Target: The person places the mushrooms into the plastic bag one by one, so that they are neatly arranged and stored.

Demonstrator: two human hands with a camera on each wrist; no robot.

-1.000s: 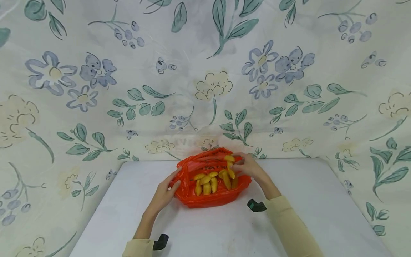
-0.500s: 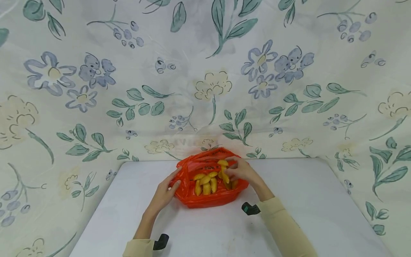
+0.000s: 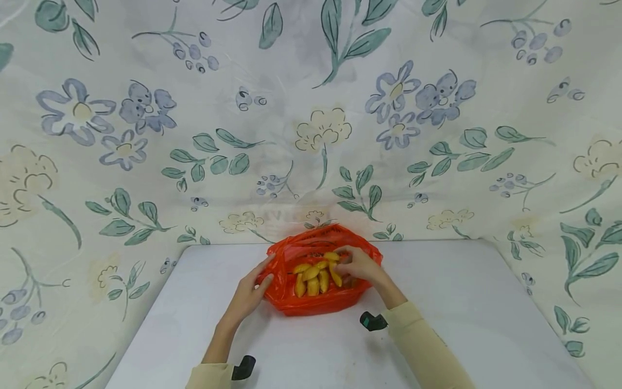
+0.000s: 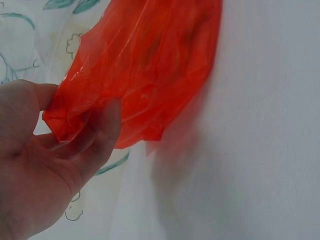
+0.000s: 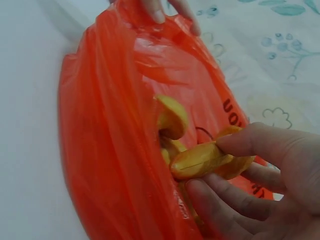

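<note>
A red plastic bag (image 3: 311, 308) lies on its side with its mouth spread wide, and several yellow mushrooms (image 3: 312, 284) rest inside in a row, caps toward the back. My left hand (image 3: 247, 296) holds the bag's left edge; the left wrist view shows the red film (image 4: 140, 65) between thumb and fingers. Inside the bag's right part, my right hand (image 3: 360, 265) pinches one yellow mushroom (image 5: 197, 161) between thumb and fingertips, close beside the others. The right wrist view shows another mushroom's cap (image 5: 173, 118) just past it. My fingers partly hide the bag's right end.
The bag lies near the back edge of a white table (image 3: 311, 351). Behind it hangs a floral-patterned cloth (image 3: 272, 173). Dark wrist-camera mounts stick out by the left sleeve (image 3: 210, 374) and the right sleeve (image 3: 423, 340).
My right hand has carried the mushroom leftward and down, from the bag's right side to beside the others. My left hand has stayed at the bag's left edge.
</note>
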